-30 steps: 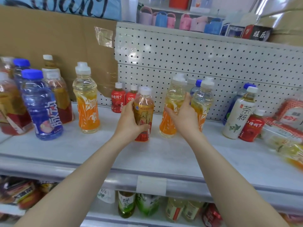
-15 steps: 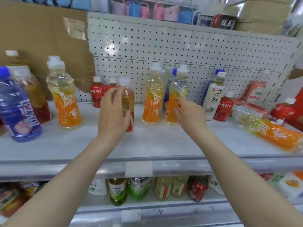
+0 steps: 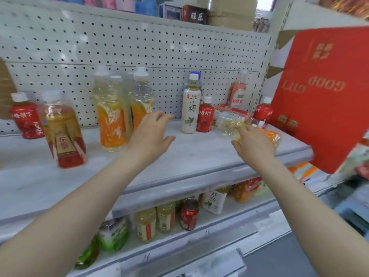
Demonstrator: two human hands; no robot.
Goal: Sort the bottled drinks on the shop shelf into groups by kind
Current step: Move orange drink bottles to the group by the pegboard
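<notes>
On the white shelf (image 3: 195, 154) stand two tall orange-label bottles (image 3: 110, 116), an amber tea bottle with a red label (image 3: 63, 132), a small red juice bottle (image 3: 25, 116) at far left, and a white-label tea bottle (image 3: 190, 104) beside another small red bottle (image 3: 205, 115). An orange-label bottle (image 3: 269, 136) lies on its side at the right end. My left hand (image 3: 151, 132) hovers with spread fingers, holding nothing, in front of the tall bottles. My right hand (image 3: 253, 144) reaches over the lying bottle, fingers extended; contact is unclear.
A pegboard (image 3: 139, 50) backs the shelf. A large red gift box (image 3: 323, 92) stands at the right end, with a red bottle (image 3: 263, 110) and red-white packs (image 3: 237, 94) near it. The lower shelf (image 3: 199, 232) holds several bottles and a red can (image 3: 188, 213).
My left hand has let go of the amber tea bottle, which now stands alone at left. Both hands and the view have moved right; my right hand now reaches the lying bottle.
</notes>
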